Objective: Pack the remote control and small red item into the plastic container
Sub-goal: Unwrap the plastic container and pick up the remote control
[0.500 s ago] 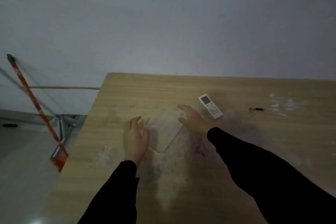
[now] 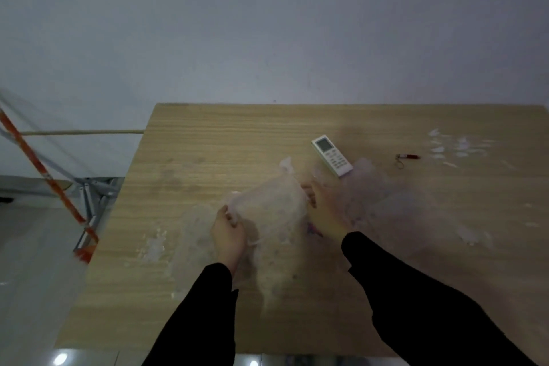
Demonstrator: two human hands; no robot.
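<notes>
Both hands, left (image 2: 228, 232) & right (image 2: 322, 205), closed on edges of clear plastic container (image 2: 267, 205), lifted off table (image 2: 208, 134). Remote (image 2: 331, 155) & red item (image 2: 408, 156) lie beyond.

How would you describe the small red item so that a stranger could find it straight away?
Start at the wooden table and find the white remote control near its far edge. The small red item lies apart to its right. It alone is red, thin, with a little loop at its left end.
</notes>
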